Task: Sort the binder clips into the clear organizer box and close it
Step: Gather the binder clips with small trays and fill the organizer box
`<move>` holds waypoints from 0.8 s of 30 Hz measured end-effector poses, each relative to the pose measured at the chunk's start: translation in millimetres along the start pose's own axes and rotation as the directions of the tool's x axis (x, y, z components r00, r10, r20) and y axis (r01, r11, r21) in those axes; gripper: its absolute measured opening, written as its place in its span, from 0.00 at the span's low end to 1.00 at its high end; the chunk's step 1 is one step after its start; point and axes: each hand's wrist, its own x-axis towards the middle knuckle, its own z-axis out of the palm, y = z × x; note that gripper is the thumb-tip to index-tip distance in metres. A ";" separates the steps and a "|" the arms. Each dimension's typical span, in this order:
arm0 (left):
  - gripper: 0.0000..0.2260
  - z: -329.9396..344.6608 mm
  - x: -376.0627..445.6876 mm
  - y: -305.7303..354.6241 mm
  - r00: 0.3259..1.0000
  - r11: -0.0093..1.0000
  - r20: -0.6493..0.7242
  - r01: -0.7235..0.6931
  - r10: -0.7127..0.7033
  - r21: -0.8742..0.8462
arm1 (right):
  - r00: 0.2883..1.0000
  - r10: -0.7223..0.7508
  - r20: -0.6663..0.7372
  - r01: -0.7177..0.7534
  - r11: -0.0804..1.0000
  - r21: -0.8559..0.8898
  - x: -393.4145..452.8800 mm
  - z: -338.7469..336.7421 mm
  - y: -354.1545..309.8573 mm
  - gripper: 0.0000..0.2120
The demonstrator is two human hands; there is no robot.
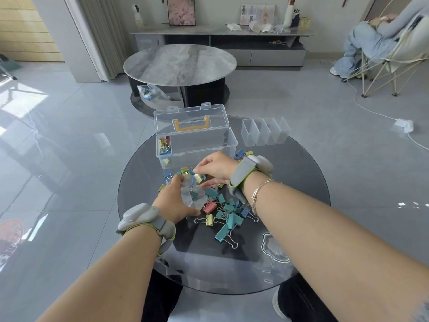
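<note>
Left hand is curled around a small clear insert cup, tilted on its side, with teal clips showing inside it. Right hand sits just beyond it, thumb and forefinger pinching a yellow binder clip right at the cup's mouth. The loose binder clips lie spread under and toward the body from both hands, teal, pink, blue and yellow, a few more just past the right wrist.

Straight beyond the hands stands the clear organizer box, lid thrown back and upright with its yellow handle showing. One filled insert sits at the box's left end; the remaining length of the box looks empty. To the right of the box and beyond the right hand, a row of clear inserts stands upright, apart from the box.

The bench is a round dark glass top; its near edge curves close to the person's knees, with open glass right of the right forearm. Beyond lie glossy grey floor tiles, a round marble coffee table, and a long low cabinet against the wall. A person reclines in a folding chair far right.
</note>
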 end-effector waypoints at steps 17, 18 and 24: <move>0.41 0.8 -0.6 -4.9 1.000 1.000 -0.008 0.004 -0.004 -0.023 | 0.997 -0.059 0.057 0.079 0.513 -0.855 0.8 -8.0 35.4 0.30; 0.41 0.6 -0.2 -5.6 1.000 1.000 -0.007 0.002 -0.002 -0.022 | 0.995 -0.032 0.091 0.095 0.472 -0.876 0.7 -4.3 41.1 0.35; 0.40 -0.4 1.3 -7.1 1.000 1.000 0.005 0.000 0.000 -0.010 | 0.995 -0.077 0.066 0.090 0.369 -0.925 8.2 3.0 54.9 0.38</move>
